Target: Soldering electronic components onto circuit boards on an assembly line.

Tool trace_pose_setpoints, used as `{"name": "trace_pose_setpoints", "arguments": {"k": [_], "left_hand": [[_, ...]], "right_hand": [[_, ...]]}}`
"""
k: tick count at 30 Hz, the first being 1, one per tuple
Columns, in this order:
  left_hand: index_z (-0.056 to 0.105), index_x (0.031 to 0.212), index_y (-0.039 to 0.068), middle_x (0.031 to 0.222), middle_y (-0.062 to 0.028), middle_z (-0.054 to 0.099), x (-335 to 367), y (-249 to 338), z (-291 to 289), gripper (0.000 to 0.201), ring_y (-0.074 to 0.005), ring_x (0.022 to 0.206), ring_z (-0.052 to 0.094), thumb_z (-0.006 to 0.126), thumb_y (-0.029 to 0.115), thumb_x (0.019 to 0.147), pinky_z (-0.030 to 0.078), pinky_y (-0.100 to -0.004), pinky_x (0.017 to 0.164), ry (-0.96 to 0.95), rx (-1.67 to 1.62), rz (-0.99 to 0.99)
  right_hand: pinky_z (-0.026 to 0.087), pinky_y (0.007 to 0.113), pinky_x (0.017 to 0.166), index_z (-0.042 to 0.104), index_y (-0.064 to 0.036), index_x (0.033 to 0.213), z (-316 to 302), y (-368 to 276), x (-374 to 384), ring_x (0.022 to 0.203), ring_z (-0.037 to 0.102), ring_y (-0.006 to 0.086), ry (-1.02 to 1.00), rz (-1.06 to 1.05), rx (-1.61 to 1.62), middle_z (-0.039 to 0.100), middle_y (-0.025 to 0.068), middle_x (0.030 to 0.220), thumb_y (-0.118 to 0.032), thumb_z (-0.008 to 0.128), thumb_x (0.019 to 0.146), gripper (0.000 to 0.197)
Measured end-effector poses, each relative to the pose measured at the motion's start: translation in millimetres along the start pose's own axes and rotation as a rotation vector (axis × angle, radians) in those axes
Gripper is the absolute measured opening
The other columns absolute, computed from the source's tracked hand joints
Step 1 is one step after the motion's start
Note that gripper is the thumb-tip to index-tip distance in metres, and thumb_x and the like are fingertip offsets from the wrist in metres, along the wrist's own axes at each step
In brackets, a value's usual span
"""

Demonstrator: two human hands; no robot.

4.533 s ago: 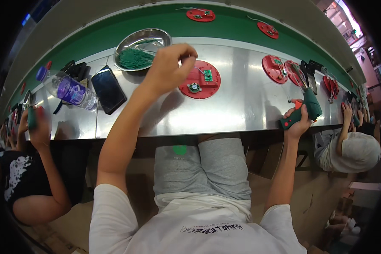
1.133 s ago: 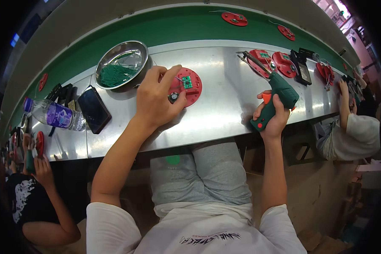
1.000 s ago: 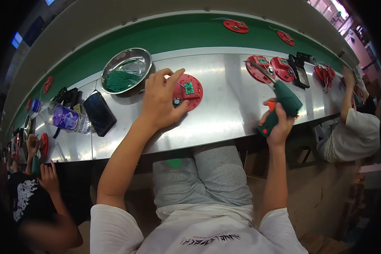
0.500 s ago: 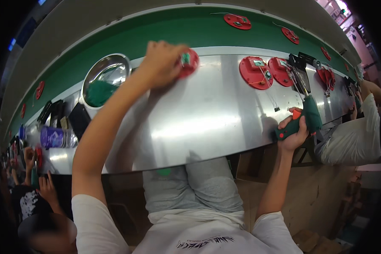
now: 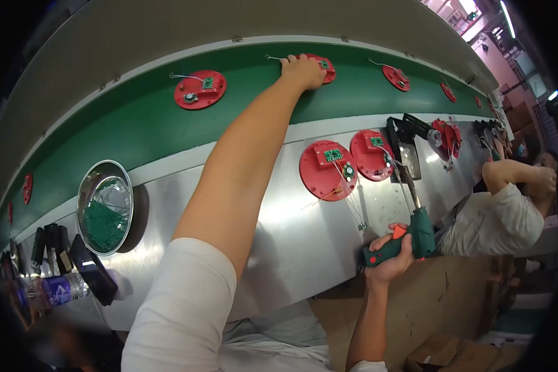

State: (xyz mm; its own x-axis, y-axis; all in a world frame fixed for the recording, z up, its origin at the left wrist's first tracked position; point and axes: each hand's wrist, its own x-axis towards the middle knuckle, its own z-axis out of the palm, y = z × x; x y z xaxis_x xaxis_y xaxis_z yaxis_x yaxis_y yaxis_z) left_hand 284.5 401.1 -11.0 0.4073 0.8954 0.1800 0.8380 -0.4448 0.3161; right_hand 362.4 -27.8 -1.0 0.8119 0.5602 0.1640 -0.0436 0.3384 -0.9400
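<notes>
Hands apart, the left hand (image 5: 302, 72) lies on a wired disc (image 5: 327, 68) on the belt (image 5: 248, 77) past the desk's (image 5: 291, 260) far edge—grip indeterminable—the right hand (image 5: 390, 265) is clamped round the soldering gun (image 5: 421, 234), and two discs (image 5: 317, 177) (image 5: 367, 163) near that edge, boards (image 5: 332, 155) already on, trail wires (image 5: 355, 209).

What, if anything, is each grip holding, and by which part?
Right grip: the green tool, by its handle. Left grip: over a red disc; whether it holds it can't be told.
</notes>
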Motion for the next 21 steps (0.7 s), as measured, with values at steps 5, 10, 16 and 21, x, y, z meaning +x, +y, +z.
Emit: {"name": "trace_pose_setpoints", "arguments": {"k": [5, 10, 16, 21], "left_hand": [[0.072, 0.097, 0.003, 0.11, -0.0237, 0.066, -33.7, -10.0, -30.0, 0.038, -0.0417, 0.1, 0.065, 0.056, 0.037, 0.095, 0.054, -0.0484, 0.087, 0.126, -0.181, 0.064], [0.073, 0.093, 0.004, 0.104, -0.0207, 0.067, -133.0, -6.7, -100.9, 0.032, -0.04, 0.099, 0.065, 0.056, 0.031, 0.091, 0.051, -0.0501, 0.087, 0.152, -0.175, 0.134], [0.071, 0.094, 0.005, 0.098, -0.0141, 0.067, -320.7, -46.1, -141.8, 0.028, -0.0331, 0.097, 0.063, 0.058, 0.031, 0.092, 0.046, -0.048, 0.087, 0.29, 0.043, 0.137], [0.076, 0.087, 0.015, 0.119, -0.0121, 0.068, -419.3, -94.3, -149.0, 0.018, -0.0359, 0.11, 0.059, 0.065, 0.029, 0.088, 0.048, -0.0469, 0.094, 0.422, 0.077, 0.119]], "right_hand": [[0.039, 0.028, 0.046, 0.055, -0.0007, 0.104, -14.5, -1.9, 4.9, 0.046, 0.047, 0.015, -0.001, 0.159, 0.09, 0.05, 0.006, 0.053, -0.036, 0.038, 0.104, 0.039], [0.039, 0.026, 0.053, 0.057, 0.0023, 0.106, -23.1, -4.1, 16.0, 0.051, 0.046, 0.0149, -0.039, 0.121, 0.027, 0.051, 0.0061, 0.058, -0.036, 0.041, 0.103, 0.041], [0.039, 0.028, 0.054, 0.06, 0.003, 0.105, -6.9, -11.3, -1.3, 0.055, 0.047, 0.0156, -0.102, 0.106, -0.014, 0.051, 0.0058, 0.06, -0.034, 0.045, 0.102, 0.04], [0.04, 0.028, 0.056, 0.061, 0.0048, 0.105, -13.1, -6.6, -0.1, 0.055, 0.047, 0.0159, -0.132, 0.021, -0.029, 0.053, 0.0068, 0.06, -0.031, 0.044, 0.102, 0.04]]}}
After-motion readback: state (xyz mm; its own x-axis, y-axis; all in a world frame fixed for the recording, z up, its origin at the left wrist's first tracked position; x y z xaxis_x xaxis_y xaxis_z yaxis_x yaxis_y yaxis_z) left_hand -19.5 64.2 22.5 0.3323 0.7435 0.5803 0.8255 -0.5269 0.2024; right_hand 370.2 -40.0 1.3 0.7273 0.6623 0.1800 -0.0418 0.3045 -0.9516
